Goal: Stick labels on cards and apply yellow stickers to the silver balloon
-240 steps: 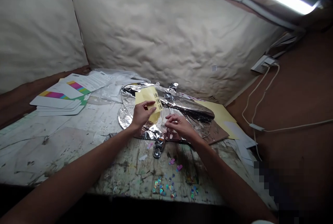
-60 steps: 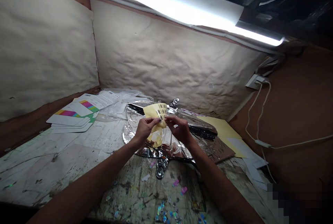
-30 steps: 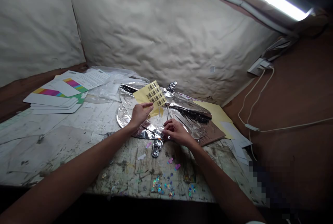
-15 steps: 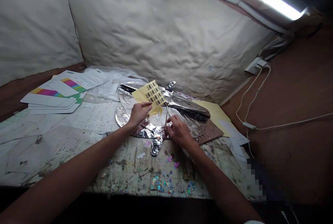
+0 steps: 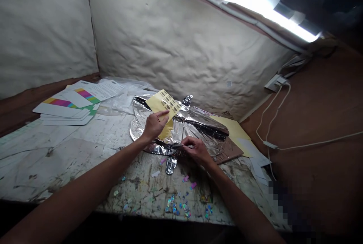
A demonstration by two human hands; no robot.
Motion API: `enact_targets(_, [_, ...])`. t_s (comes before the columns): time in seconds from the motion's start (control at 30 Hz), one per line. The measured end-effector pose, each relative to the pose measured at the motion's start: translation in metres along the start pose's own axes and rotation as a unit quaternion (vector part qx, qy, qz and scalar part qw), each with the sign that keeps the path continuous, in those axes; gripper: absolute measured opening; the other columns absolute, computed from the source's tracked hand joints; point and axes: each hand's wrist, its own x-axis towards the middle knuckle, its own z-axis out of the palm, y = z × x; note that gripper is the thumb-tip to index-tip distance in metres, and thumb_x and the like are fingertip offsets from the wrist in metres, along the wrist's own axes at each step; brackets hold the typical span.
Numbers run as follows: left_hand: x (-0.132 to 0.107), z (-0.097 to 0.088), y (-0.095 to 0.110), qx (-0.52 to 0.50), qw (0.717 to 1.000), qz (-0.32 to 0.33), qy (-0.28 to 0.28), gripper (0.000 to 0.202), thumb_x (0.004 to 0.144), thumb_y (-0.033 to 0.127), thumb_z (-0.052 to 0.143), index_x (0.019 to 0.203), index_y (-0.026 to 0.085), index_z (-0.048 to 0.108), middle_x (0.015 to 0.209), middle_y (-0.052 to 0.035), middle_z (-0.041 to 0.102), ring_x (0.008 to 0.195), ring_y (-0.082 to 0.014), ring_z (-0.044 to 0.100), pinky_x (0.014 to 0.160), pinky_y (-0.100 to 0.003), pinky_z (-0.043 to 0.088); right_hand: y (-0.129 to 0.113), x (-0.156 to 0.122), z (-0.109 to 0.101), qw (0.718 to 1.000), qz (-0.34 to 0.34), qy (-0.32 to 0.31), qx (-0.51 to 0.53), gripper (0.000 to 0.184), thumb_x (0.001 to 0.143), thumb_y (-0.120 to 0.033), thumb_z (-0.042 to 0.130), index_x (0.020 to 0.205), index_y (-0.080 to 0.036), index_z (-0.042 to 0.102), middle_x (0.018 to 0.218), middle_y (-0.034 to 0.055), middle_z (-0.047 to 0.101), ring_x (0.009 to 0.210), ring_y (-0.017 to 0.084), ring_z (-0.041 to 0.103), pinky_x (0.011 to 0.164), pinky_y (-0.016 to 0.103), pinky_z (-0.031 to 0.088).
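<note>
My left hand [image 5: 155, 125] is closed on a yellow sheet of stickers [image 5: 156, 100] printed with rows of small dark labels. It holds the sheet tilted above flat silver foil balloons [image 5: 176, 130], which lie in a crinkled pile. My right hand [image 5: 195, 149] pinches thumb and forefinger together at the near edge of the top balloon, just above its tail [image 5: 171, 166]. Something small may be between those fingertips, but I cannot make it out.
White cards with coloured stripes [image 5: 62, 104] are stacked at left beside clear plastic bags [image 5: 119, 100]. Brown cardboard [image 5: 231, 151] and yellow paper [image 5: 238, 132] lie at right. Shiny sequins [image 5: 172, 204] are scattered near the front edge. A white cable [image 5: 261, 117] hangs along the right wall.
My right hand has lowered to the balloon's near edge, its fingers closer together. The sticker sheet has tipped slightly in my left hand, which still holds it. The camera view has shifted a little.
</note>
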Motion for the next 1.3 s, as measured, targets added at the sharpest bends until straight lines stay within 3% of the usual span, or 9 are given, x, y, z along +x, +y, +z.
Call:
enact_targets(0.2, [-0.008, 0.006, -0.002, 0.11, 0.958, 0.152, -0.218, 0.075, 0.074, 0.046, 0.071, 0.141, 0.021, 0.048, 0.132, -0.0116, 0.061, 0.116, -0.0295, 0.059, 0.098, -0.037, 0.047, -0.003, 0.014, -0.007, 0.967, 0.134, 0.025, 0.215, 0.035, 0.062, -0.046, 0.081, 0.065, -0.016, 0.062, 0.061, -0.0022, 0.059, 0.053, 0.01, 0.049, 0.052, 0.022, 0.038])
enact_targets(0.37, [-0.015, 0.009, -0.013, 0.281, 0.891, 0.241, -0.263, 0.091, 0.069, 0.038, 0.075, 0.149, 0.021, 0.034, 0.148, -0.0135, 0.043, 0.135, -0.0331, 0.041, 0.115, -0.048, 0.021, 0.006, 0.022, -0.015, 0.947, 0.163, 0.054, 0.273, 0.044, 0.061, -0.055, 0.079, 0.068, -0.015, 0.062, 0.064, -0.0004, 0.06, 0.055, 0.01, 0.05, 0.053, 0.022, 0.04])
enact_targets(0.5, [-0.013, 0.008, -0.01, 0.286, 0.893, 0.236, -0.256, 0.056, 0.084, 0.041, 0.06, 0.136, 0.024, 0.053, 0.137, -0.0119, 0.056, 0.126, -0.0297, 0.051, 0.113, -0.048, 0.022, 0.008, 0.025, -0.018, 0.956, 0.136, 0.055, 0.255, 0.038, 0.064, -0.048, 0.079, 0.073, -0.015, 0.065, 0.067, -0.0001, 0.062, 0.058, 0.011, 0.053, 0.057, 0.023, 0.042])
enact_targets(0.6, [-0.011, 0.007, -0.007, 0.254, 0.911, 0.211, -0.248, 0.024, 0.085, 0.039, 0.058, 0.098, 0.027, 0.075, 0.099, -0.0069, 0.075, 0.094, -0.0253, 0.066, 0.11, -0.047, 0.026, 0.0, 0.026, -0.016, 0.955, 0.107, 0.051, 0.273, 0.034, 0.063, -0.041, 0.082, 0.071, -0.016, 0.061, 0.068, 0.0004, 0.065, 0.063, 0.013, 0.059, 0.065, 0.026, 0.047])
enact_targets(0.7, [-0.011, 0.008, -0.004, 0.236, 0.924, 0.19, -0.232, 0.017, 0.081, 0.037, 0.063, 0.073, 0.027, 0.075, 0.074, -0.0043, 0.074, 0.071, -0.022, 0.065, 0.11, -0.047, 0.025, -0.008, 0.026, -0.013, 0.956, 0.102, 0.043, 0.27, 0.033, 0.062, -0.04, 0.083, 0.073, -0.016, 0.063, 0.071, 0.0012, 0.067, 0.066, 0.015, 0.061, 0.068, 0.028, 0.048])
enact_targets(0.83, [-0.015, 0.01, 0.0, 0.21, 0.934, 0.175, -0.23, 0.014, 0.079, 0.032, 0.063, 0.074, 0.03, 0.076, 0.074, -0.0031, 0.075, 0.071, -0.0223, 0.064, 0.111, -0.048, 0.024, -0.007, 0.027, -0.015, 0.969, 0.12, 0.052, 0.211, 0.034, 0.065, -0.045, 0.078, 0.078, -0.014, 0.071, 0.067, -0.0009, 0.063, 0.059, 0.011, 0.051, 0.058, 0.024, 0.04])
enact_targets(1.03, [-0.025, 0.013, 0.004, 0.342, 0.876, 0.283, -0.189, 0.028, 0.091, 0.031, 0.05, 0.083, 0.025, 0.076, 0.072, -0.0057, 0.072, 0.071, -0.0202, 0.065, 0.107, -0.05, 0.03, 0.014, 0.032, -0.021, 0.952, 0.183, 0.055, 0.241, 0.039, 0.064, -0.05, 0.076, 0.066, -0.015, 0.059, 0.054, -0.0052, 0.048, 0.049, 0.007, 0.037, 0.048, 0.02, 0.025])
enact_targets(1.2, [-0.029, 0.013, 0.009, 0.371, 0.834, 0.404, -0.058, 0.021, 0.091, 0.026, 0.055, 0.086, 0.027, 0.075, 0.067, -0.0015, 0.07, 0.067, -0.0173, 0.063, 0.109, -0.051, 0.03, 0.027, 0.055, -0.036, 0.978, 0.172, 0.101, 0.059, 0.042, 0.07, -0.057, 0.064, 0.062, -0.016, 0.055, 0.052, -0.0041, 0.048, 0.046, 0.008, 0.037, 0.045, 0.021, 0.028])
enact_targets(1.3, [-0.026, 0.011, 0.01, 0.361, 0.804, 0.471, -0.041, 0.022, 0.091, 0.023, 0.054, 0.081, 0.025, 0.074, 0.067, -0.0011, 0.07, 0.07, -0.0172, 0.064, 0.108, -0.05, 0.033, 0.035, 0.087, -0.062, 0.98, 0.156, 0.127, -0.005, 0.037, 0.074, -0.05, 0.061, 0.059, -0.017, 0.056, 0.051, -0.0025, 0.052, 0.048, 0.01, 0.044, 0.049, 0.021, 0.033])
